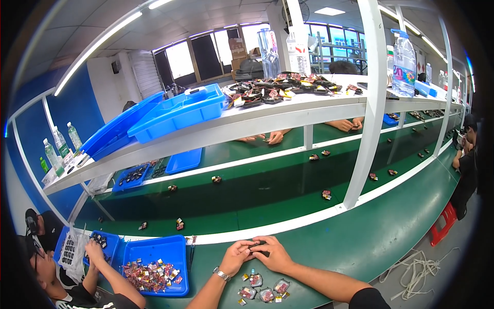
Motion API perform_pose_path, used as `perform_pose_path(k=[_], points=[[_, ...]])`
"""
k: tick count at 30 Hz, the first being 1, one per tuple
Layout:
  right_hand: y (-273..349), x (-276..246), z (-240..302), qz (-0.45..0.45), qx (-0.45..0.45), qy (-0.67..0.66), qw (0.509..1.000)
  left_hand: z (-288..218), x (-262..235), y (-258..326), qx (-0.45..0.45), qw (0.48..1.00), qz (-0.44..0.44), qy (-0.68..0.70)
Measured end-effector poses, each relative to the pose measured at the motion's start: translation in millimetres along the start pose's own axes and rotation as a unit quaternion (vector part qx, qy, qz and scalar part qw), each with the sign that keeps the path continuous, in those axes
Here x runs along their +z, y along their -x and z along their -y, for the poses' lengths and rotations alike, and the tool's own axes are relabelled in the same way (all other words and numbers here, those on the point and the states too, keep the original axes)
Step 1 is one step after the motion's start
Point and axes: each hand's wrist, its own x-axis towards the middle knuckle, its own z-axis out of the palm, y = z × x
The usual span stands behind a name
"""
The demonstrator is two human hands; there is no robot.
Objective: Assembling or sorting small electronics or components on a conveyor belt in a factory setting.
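Over the green bench point(309, 221), my left hand point(236, 257) and my right hand point(274, 255) meet with closed fingers on a small black casing point(261, 247). My fingers cover much of it. Several small open casings point(266, 294) with reddish circuit boards lie on the bench just below my hands, with small silver-and-yellow pieces beside them. To the left of my left forearm stands a blue tray point(186, 257) heaped with small reddish circuit boards and silver-yellow pieces.
A co-worker point(105, 273) at the left reaches into another blue tray point(114, 239) of black parts. Past a white rail, a green conveyor belt point(267, 201) carries scattered small assemblies. A white-edged shelf point(288, 108) above holds blue trays, bottles and piled assemblies. Other people's hands point(278, 136) show beneath it.
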Motion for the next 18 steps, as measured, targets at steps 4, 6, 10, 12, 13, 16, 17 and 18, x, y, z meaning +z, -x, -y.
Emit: perform_pose_path(k=[4, 6, 10, 12, 13, 16, 17, 18], points=[[-1.1, -2.6, -0.1, -0.003, -0.027, 0.02, 0.999, 1.1, 0.2, 0.0, 0.013, 1.0, -0.005, -0.003], [-0.8, -3.9, 0.3, 0.003, -0.02, 0.019, 1.0, -3.6, 2.3, 1.7, 0.004, 1.0, -0.003, 0.003], [-1.6, -4.0, 1.4, 0.005, -0.012, 0.01, 1.0, -5.2, -1.0, 1.5, -0.003, 0.999, 0.01, 0.044], [-2.1, -3.3, 3.8, 0.008, -0.016, -0.01, 1.0, -2.5, -3.3, 0.6, 0.003, 0.999, 0.002, 0.036], [-2.1, -3.6, 4.6, 0.008, -0.014, -0.01, 1.0, -1.0, -3.7, 1.0, 0.009, 1.0, -0.005, 0.028], [-4.1, -5.0, 5.5, 0.005, -0.05, 0.022, 0.998, -0.3, -2.5, 0.7, 0.017, 0.999, -0.006, 0.04], [-4.4, -5.5, 5.6, 0.005, -0.056, 0.029, 0.998, -0.8, -1.9, 0.3, 0.017, 0.999, -0.006, 0.04], [-3.6, -5.3, 5.9, 0.005, -0.06, 0.036, 0.998, -0.7, -1.3, 1.4, 0.021, 0.999, -0.008, 0.029]])
